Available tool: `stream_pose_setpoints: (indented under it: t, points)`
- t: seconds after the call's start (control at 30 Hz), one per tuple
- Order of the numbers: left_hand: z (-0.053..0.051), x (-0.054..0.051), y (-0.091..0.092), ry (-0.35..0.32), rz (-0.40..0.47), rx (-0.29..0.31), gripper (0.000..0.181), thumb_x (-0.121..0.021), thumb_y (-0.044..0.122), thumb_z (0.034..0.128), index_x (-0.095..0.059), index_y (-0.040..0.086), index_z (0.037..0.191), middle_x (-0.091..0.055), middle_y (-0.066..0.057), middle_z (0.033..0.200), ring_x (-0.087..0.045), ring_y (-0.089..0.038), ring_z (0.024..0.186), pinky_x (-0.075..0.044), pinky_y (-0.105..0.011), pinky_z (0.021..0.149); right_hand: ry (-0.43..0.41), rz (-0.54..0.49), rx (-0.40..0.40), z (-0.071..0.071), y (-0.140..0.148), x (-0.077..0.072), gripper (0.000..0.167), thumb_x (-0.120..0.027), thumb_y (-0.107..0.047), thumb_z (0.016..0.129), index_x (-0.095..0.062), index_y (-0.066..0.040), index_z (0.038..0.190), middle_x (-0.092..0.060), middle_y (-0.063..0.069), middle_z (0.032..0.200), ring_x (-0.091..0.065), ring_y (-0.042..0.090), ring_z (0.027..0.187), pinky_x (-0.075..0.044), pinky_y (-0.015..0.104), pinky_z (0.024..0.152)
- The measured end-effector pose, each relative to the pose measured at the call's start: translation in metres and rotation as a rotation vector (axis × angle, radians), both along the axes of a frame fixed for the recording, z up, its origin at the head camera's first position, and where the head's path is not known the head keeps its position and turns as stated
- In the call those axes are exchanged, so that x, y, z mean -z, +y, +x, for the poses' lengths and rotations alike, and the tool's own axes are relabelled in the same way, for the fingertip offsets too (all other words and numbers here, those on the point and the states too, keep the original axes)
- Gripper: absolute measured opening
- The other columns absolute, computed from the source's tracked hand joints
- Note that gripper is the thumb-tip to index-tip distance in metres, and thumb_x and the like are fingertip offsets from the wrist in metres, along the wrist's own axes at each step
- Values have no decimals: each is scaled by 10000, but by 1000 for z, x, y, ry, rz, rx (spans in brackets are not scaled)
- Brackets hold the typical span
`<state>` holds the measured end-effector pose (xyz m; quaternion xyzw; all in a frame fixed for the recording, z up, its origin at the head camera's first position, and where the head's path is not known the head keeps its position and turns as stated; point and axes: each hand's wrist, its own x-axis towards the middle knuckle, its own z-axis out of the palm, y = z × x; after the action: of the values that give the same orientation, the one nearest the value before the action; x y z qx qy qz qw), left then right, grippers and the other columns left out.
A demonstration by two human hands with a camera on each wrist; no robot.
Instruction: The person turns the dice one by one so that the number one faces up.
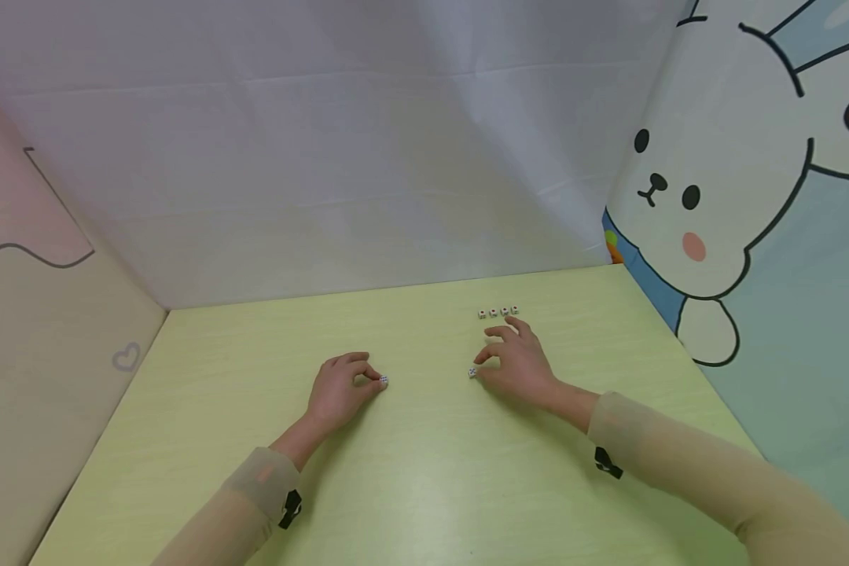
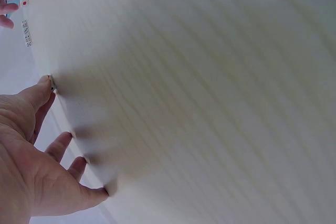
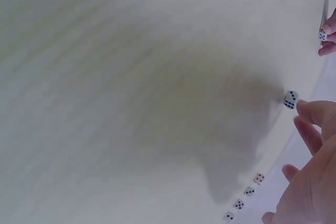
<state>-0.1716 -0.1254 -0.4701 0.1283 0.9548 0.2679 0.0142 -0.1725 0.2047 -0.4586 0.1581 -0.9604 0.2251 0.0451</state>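
In the head view, my left hand (image 1: 339, 391) pinches a small white die (image 1: 384, 380) between thumb and index finger, at the tabletop. The left wrist view shows this die (image 2: 52, 83) at the thumb tip, with the other fingers spread down toward the table. Across from it, my right hand (image 1: 520, 365) has its thumb and index fingertips beside another white die (image 1: 472, 373). In the right wrist view, that die (image 3: 290, 99) with blue pips lies just off the thumb tip; the fingers do not close round it.
Several dice (image 1: 494, 313) stand in a short row near the table's back, just beyond the right hand's fingers. The pale yellow table (image 1: 424, 487) meets a white cloth wall (image 1: 325, 157) behind. A rabbit-print curtain (image 1: 785, 314) borders the right side, a pale panel (image 1: 56, 377) the left.
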Motion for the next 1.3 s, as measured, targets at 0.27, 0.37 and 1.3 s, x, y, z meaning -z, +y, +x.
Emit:
stream_pose_setpoints:
  t: [0.27,0.37,1.3]
  points:
    - [0,-3,0,-2,-2,-4,124,-767,315,939,-779,193,919,-582,-138,1439,-445,-461,1362,-319,-591,1149,-3,140,-46,-6,-1,-6,77,-819,-290,842,-833,-235,894,-639,119,1349,-321,449,1444,-274,617,1167]
    - [-1,-5,0,-3,-5,-2,130,-764,319,941,-777,191,921,-579,-142,1441,-443,-463,1363,-319,-595,1148,-4,154,-55,-8,-3,-8,87,-829,-299,836,-836,-237,896,-640,117,1348,-324,454,1443,-271,619,1169]
    - [-4,-19,1,-7,-40,1,130,-768,321,939,-776,193,922,-582,-135,1440,-446,-458,1364,-321,-586,1151,18,41,-87,-14,-4,-14,74,-830,-279,871,-838,-207,887,-665,108,1310,-363,440,1427,-295,613,1159]
